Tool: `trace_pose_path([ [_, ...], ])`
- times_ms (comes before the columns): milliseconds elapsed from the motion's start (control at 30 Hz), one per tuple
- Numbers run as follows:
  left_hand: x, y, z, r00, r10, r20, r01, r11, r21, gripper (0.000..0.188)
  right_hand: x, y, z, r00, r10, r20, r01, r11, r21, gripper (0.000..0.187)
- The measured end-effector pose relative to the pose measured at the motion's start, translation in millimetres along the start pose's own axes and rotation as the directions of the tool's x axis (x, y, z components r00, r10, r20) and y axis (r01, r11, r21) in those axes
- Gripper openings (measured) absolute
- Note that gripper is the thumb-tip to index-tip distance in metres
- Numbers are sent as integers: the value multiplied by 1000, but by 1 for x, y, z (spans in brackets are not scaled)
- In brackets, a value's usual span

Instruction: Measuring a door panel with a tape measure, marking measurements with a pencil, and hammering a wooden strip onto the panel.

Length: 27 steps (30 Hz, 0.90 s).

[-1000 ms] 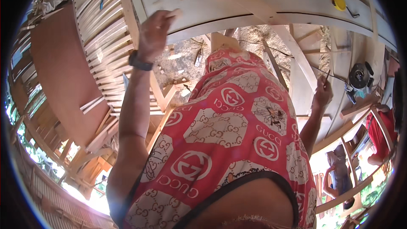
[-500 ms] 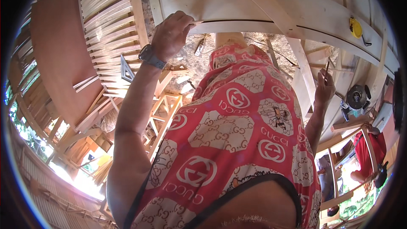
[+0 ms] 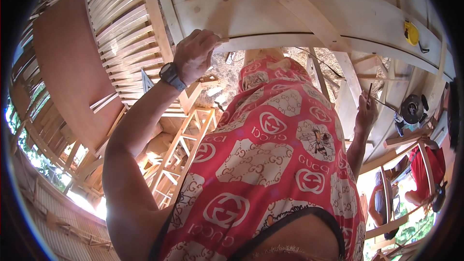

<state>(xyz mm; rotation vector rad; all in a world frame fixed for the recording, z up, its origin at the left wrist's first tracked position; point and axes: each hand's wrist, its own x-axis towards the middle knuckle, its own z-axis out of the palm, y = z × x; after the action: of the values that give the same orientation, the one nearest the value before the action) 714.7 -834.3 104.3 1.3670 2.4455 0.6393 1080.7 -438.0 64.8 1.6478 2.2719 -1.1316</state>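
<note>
A pale wooden board (image 3: 290, 14) lay on the table, its near edge pinched by the left hand (image 3: 193, 55), whose grip was clamped on that edge. A curved wooden strip (image 3: 290, 5) crossed the board. The right hand (image 3: 366, 113), lower beside the table, had its grip closed around a thin pencil (image 3: 369, 92). A yellow tape measure (image 3: 411, 33) sat further right.

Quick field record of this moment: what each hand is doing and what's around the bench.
Left hand: raised, fingers gripping the edge of the curved wooden board; wristwatch on the wrist.
Right hand: lower, closed on a thin pencil-like stick, apart from the board.
On the board: curved wooden strip; yellow tape measure near the right end.
Left of bench: slatted wooden frame.
Right side: circular saw; a person in red.
</note>
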Motion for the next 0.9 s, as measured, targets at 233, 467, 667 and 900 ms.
trace_pose_path([
  [233,-2,12,-12,993,57,99,-57,998,-7,39,-2,-28,-5,999,-11,-32,13,996,86,34],
  [467,-5,41,-11,992,39,118,-41,999,12,44,-4,-52,-24,995,-51,-87,58,995,85,30],
  [667,10,65,-2,973,-17,231,-19,988,153,27,14,-87,-16,983,-165,-80,166,986,5,29],
  [900,28,31,-69,763,-307,569,341,939,50,73,23,-113,-26,962,-240,-131,228,968,-102,27],
])
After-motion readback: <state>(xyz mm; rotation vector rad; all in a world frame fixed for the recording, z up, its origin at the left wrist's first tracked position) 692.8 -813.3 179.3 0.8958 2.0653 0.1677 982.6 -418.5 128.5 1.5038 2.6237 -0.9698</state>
